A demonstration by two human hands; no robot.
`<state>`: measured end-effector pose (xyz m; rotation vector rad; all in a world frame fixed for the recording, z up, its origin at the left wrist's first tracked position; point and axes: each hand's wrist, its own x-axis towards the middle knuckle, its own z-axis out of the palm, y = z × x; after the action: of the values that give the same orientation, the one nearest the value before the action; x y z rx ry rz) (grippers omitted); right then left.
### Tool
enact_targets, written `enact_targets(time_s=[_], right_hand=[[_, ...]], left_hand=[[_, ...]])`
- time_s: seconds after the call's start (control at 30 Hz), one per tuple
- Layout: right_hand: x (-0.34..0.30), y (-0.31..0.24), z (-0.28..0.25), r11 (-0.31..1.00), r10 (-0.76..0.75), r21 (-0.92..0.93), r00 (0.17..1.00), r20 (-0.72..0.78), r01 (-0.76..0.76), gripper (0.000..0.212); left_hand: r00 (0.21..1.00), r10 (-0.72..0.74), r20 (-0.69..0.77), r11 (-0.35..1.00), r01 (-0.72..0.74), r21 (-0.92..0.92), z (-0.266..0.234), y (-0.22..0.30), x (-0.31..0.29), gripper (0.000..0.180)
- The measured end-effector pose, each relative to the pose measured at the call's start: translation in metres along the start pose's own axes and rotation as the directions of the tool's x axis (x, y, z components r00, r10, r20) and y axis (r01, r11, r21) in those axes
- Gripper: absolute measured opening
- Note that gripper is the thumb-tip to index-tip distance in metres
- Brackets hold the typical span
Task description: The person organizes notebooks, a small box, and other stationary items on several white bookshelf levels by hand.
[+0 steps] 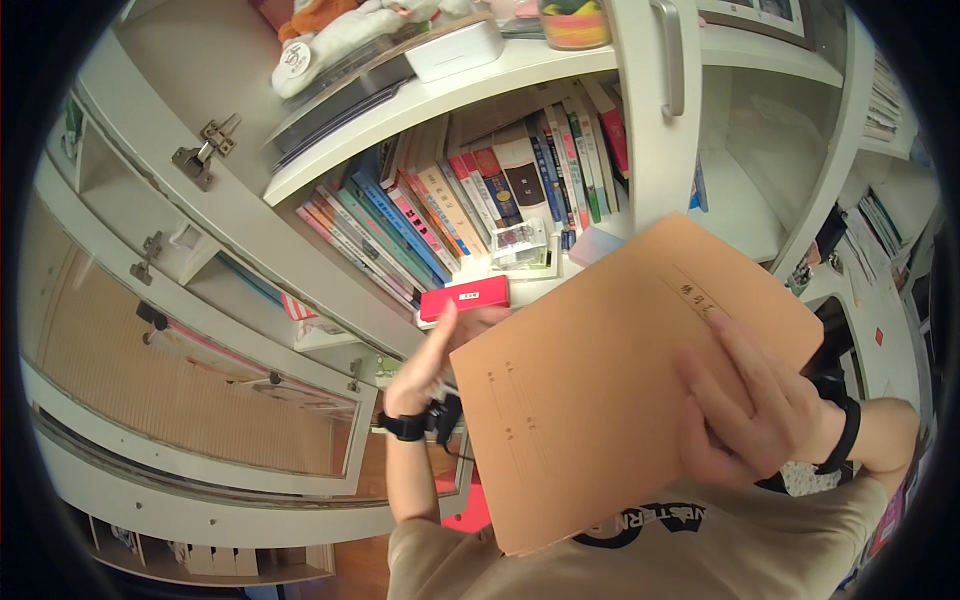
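A tan paper-covered exercise book (pixel 590 400) is held up tilted in front of my chest, with small dark writing on its cover. My right hand (pixel 745 405) is on it at the lower right, fingers bent across the cover and slightly blurred. At the book's upper left edge is my left hand (pixel 430 360), thumb raised apart from the fingers. Part of those fingers is hidden behind the book. Just beyond them a small red box (pixel 465 298) with a white label lies on the shelf.
A row of upright books (pixel 480 195) fills the cabinet shelf, with a clear plastic packet (pixel 520 243) before them. A white cabinet upright with a handle (pixel 670 60) stands just beyond the exercise book. Glass doors (pixel 200 370) stand on the left. A soft toy (pixel 340 45) sits on the shelf above.
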<state>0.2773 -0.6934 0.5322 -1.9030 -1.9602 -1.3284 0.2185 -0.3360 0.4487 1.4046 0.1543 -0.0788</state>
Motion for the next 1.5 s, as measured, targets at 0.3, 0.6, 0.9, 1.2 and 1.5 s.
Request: enact_targets(time_s=[0.3, 0.6, 0.9, 1.2, 1.5], right_hand=[[-0.009, -0.011, 0.034, 0.938, -0.343, 0.071, 0.938, 0.050, 0.339, 0.022], [0.010, -0.039, 0.080, 0.882, -0.384, 0.283, 0.923, -0.029, 0.377, 0.014], [0.041, -0.136, 0.067, 0.057, 0.363, 0.950, 0.893, 0.267, -0.307, 0.033], [0.033, -0.282, 0.030, -0.446, -0.331, 0.609, 0.753, 0.569, -0.656, 0.038], [0.014, -0.366, 0.025, -0.652, -0.324, 0.243, 0.554, 0.767, -0.718, 0.042]], left_hand=[[0.798, 0.216, 0.563, 0.840, 0.142, -0.523, 0.010, -0.111, 0.008, 0.096], [0.975, -0.134, 0.179, 0.788, 0.214, -0.577, 0.032, -0.158, -0.097, 0.078], [0.957, 0.088, -0.278, 0.642, -0.268, -0.719, 0.063, -0.261, -0.218, 0.082], [0.781, -0.128, -0.611, 0.649, -0.400, -0.647, 0.152, -0.307, -0.418, 0.075], [0.658, -0.302, -0.689, 0.375, -0.583, -0.721, 0.236, -0.342, -0.538, 0.057]])
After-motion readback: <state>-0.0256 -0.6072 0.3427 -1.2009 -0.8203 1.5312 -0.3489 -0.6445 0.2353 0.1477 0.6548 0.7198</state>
